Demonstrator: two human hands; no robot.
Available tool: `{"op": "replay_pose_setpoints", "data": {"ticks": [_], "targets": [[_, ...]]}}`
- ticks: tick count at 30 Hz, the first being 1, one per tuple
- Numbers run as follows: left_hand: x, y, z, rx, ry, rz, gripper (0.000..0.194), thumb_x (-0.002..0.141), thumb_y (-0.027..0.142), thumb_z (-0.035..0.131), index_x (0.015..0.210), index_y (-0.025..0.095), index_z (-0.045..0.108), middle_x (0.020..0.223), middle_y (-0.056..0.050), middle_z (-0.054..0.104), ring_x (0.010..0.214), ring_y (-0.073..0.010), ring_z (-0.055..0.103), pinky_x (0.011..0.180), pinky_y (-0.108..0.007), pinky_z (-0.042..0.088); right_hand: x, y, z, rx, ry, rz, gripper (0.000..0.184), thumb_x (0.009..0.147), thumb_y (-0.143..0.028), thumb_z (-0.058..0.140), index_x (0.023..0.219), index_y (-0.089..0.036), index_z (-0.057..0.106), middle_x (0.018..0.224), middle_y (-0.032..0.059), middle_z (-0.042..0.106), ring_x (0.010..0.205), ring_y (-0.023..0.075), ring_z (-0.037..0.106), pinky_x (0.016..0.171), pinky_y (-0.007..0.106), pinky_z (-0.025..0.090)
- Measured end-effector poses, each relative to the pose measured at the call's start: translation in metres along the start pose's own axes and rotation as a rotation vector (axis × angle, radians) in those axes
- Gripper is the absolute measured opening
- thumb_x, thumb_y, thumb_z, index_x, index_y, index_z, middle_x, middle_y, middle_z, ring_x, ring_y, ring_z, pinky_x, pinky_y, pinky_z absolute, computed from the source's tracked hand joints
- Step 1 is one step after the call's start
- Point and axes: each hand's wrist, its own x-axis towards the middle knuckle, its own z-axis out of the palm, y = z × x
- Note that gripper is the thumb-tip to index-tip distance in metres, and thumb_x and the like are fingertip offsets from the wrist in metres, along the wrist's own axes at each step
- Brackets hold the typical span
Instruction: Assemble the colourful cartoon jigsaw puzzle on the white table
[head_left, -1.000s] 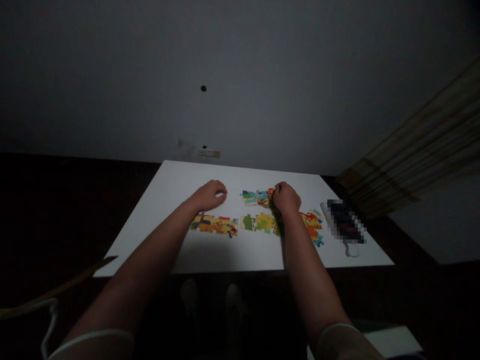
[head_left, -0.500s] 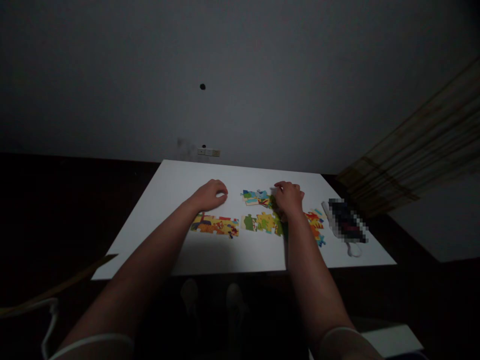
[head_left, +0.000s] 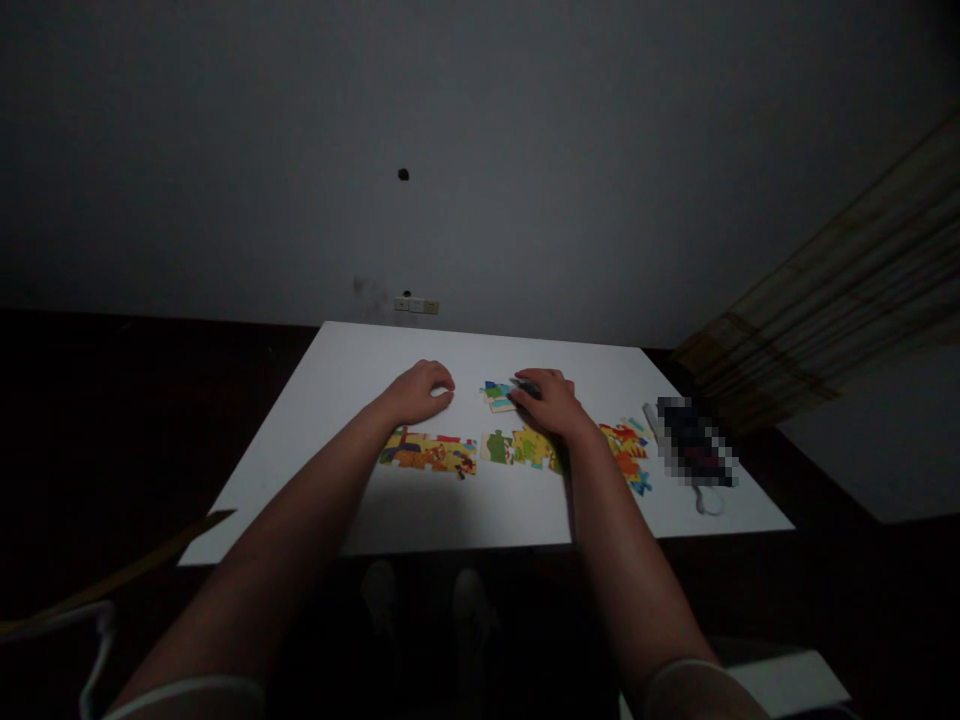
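Colourful jigsaw pieces lie on a white table (head_left: 360, 500). My left hand (head_left: 421, 390) rests on the table as a loose fist, with nothing visible in it, just behind a joined yellow-orange puzzle strip (head_left: 427, 453). My right hand (head_left: 544, 400) lies flat with fingers stretched out over a small blue-green group of pieces (head_left: 496, 394), covering most of it. A green-yellow joined section (head_left: 521, 447) sits in front of that hand. More red and blue pieces (head_left: 628, 450) lie to the right of my right wrist.
A blurred dark object (head_left: 694, 442) with a white cord lies near the table's right edge. A wall with a socket plate (head_left: 417, 305) stands behind the table. A curtain (head_left: 840, 300) hangs at the right. The floor around is dark.
My right hand has shifted left and flattened from a curled grip onto the blue-green pieces. My left hand has stayed put.
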Motion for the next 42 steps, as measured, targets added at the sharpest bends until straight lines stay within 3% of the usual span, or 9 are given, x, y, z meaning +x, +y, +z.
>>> {"op": "replay_pose_setpoints", "data": {"ticks": [4,10,19,24,27,30,36,39,42], "targets": [[0.0,0.002,0.0,-0.005,0.0,0.004,0.018,0.094,0.034,0.067,0.102,0.026,0.081,0.12,-0.012,0.082,0.121,-0.0318,0.071,0.118,-0.059,0.057,-0.003,-0.01,0.005,0.016,-0.059,-0.144,0.058,0.097,-0.047,0.084,0.152,-0.032,0.076,0.152,0.0129,0.076,0.15,0.044,0.057,0.123,0.065,0.046],[-0.001,0.002,0.0,0.007,0.009,-0.007,0.018,0.094,0.033,0.069,0.103,0.025,0.082,0.122,-0.011,0.081,0.123,-0.0314,0.071,0.119,-0.057,0.056,-0.002,-0.015,0.007,0.05,-0.073,-0.172,0.054,0.092,-0.034,0.087,0.146,-0.03,0.08,0.139,0.0149,0.08,0.147,0.0428,0.059,0.121,0.065,0.046],[-0.001,0.002,0.0,0.014,0.001,0.002,0.017,0.094,0.033,0.069,0.103,0.026,0.082,0.123,-0.012,0.081,0.124,-0.0311,0.071,0.118,-0.057,0.056,0.01,-0.002,0.009,0.333,0.148,-0.05,0.031,0.101,-0.032,0.065,0.127,-0.027,0.081,0.122,0.0104,0.083,0.103,0.0287,0.077,0.097,0.045,0.061],[0.0,0.002,0.0,0.015,-0.005,0.005,0.017,0.093,0.032,0.069,0.101,0.026,0.083,0.122,-0.012,0.082,0.121,-0.0307,0.071,0.116,-0.057,0.057,0.012,0.006,0.003,0.222,0.439,0.064,0.041,0.103,-0.029,0.053,0.134,-0.023,0.079,0.129,0.0154,0.078,0.109,0.0292,0.074,0.1,0.044,0.058],[0.0,0.003,0.0,0.018,-0.008,0.012,0.019,0.094,0.032,0.069,0.103,0.025,0.083,0.122,-0.012,0.082,0.121,-0.0304,0.071,0.117,-0.056,0.056,0.011,0.011,-0.001,0.114,0.501,0.169,0.047,0.102,-0.026,0.051,0.14,-0.019,0.078,0.13,0.018,0.079,0.113,0.0312,0.073,0.103,0.045,0.056],[0.0,0.004,0.0,0.023,-0.014,0.011,0.019,0.094,0.032,0.068,0.103,0.025,0.083,0.123,-0.013,0.082,0.121,-0.0306,0.071,0.117,-0.055,0.056,0.01,0.017,-0.003,0.053,0.481,0.279,0.05,0.103,-0.024,0.051,0.146,-0.019,0.076,0.132,0.0187,0.081,0.115,0.0325,0.074,0.103,0.045,0.056],[0.0,0.004,0.0,0.023,-0.011,-0.012,0.019,0.094,0.033,0.07,0.105,0.024,0.083,0.125,-0.012,0.081,0.124,-0.031,0.07,0.118,-0.055,0.056,0.008,0.026,-0.001,-0.13,0.246,0.448,0.045,0.102,-0.026,0.062,0.141,-0.02,0.083,0.14,0.0223,0.079,0.125,0.0387,0.073,0.105,0.049,0.055],[0.0,0.004,0.0,0.019,-0.013,-0.02,0.019,0.094,0.033,0.07,0.104,0.025,0.083,0.125,-0.012,0.081,0.124,-0.031,0.07,0.117,-0.055,0.056,0.009,0.024,0.0,-0.169,0.227,0.33,0.045,0.105,-0.035,0.061,0.141,-0.019,0.084,0.157,0.0222,0.071,0.14,0.0426,0.064,0.115,0.056,0.051],[0.0,0.005,0.0,0.023,-0.015,-0.018,0.019,0.094,0.033,0.069,0.104,0.025,0.083,0.124,-0.012,0.081,0.124,-0.0316,0.07,0.117,-0.056,0.057,0.008,0.019,0.002,-0.116,0.134,0.143,0.045,0.105,-0.045,0.067,0.14,-0.023,0.084,0.153,0.019,0.075,0.142,0.0459,0.059,0.118,0.064,0.047]]}}
